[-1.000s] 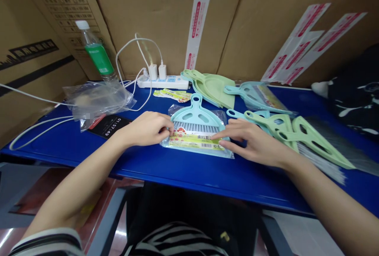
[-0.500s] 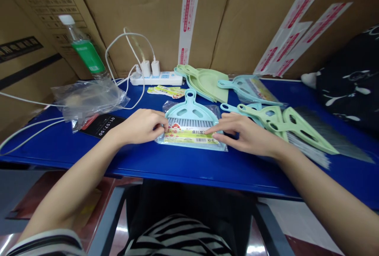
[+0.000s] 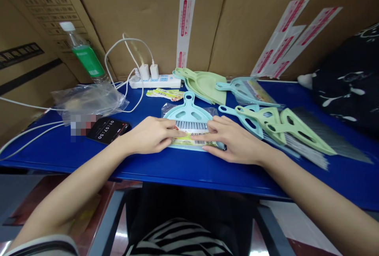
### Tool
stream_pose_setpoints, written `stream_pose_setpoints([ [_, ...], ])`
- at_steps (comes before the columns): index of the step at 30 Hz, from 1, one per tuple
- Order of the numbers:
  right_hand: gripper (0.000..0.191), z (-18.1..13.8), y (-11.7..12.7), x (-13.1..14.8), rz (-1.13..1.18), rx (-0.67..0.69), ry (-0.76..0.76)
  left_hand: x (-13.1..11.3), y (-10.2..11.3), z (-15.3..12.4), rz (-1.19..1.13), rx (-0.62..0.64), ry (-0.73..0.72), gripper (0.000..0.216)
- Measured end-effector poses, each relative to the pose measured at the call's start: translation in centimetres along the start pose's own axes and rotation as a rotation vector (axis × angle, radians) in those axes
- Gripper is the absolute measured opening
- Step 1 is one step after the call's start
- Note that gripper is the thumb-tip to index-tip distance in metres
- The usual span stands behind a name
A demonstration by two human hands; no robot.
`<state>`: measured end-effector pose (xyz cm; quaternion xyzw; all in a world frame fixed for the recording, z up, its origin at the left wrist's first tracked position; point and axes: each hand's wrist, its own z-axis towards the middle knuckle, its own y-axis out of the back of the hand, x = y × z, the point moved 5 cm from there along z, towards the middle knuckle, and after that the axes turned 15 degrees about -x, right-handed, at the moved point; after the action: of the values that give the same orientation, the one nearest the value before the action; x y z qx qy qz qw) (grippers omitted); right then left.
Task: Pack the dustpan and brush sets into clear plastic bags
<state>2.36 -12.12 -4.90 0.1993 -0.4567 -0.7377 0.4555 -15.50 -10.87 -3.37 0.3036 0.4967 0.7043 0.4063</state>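
Note:
A light blue dustpan and brush set [image 3: 188,108] lies on the blue table in a clear bag, its handle pointing away from me. The grey bristles [image 3: 191,126] show above a printed label card [image 3: 182,141]. My left hand [image 3: 154,134] rests at the left of the set, index finger stretched flat over the card. From the right, my right hand [image 3: 233,139] lies on the set with its index finger stretched over the card and its thumb lower down. Both index fingertips nearly meet at the card's middle. Neither hand grips anything; my fingers hide part of the card.
To the right lie loose green dustpans and brushes [image 3: 308,131] and a blue one [image 3: 251,124]. Behind are green dustpans [image 3: 210,86], a bagged blue set [image 3: 245,88], label cards [image 3: 164,93] and a power strip [image 3: 166,81]. Left are a phone [image 3: 108,130], plastic bags [image 3: 89,100] and a bottle [image 3: 89,60].
My left hand has moved right from the bag's left edge onto the label card, its index finger now extended. My right index finger has slid left towards the card's middle. The view shifted slightly.

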Motion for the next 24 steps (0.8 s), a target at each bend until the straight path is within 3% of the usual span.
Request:
stream_pose_setpoints([
  [6, 0.034, -0.2, 0.1, -0.2, 0.023, -0.009, -0.021, 0.2, -0.2, 0.2, 0.003, 0.015, 0.009, 0.039],
  [12, 0.037, -0.6, 0.9, -0.9, 0.090, 0.001, -0.082, 1.6, 0.6, 0.0, -0.126, 0.034, 0.192, 0.044],
  [19, 0.044, -1.1, 2.1, -2.3, 0.162, 0.046, -0.245, 2.8, 1.1, -0.6, -0.215, 0.081, 0.303, 0.045],
  [24, 0.037, -1.2, 2.1, -2.7, 0.220, 0.031, -0.368, 3.7, 1.6, -1.2, -0.202, 0.070, 0.340, 0.041],
])
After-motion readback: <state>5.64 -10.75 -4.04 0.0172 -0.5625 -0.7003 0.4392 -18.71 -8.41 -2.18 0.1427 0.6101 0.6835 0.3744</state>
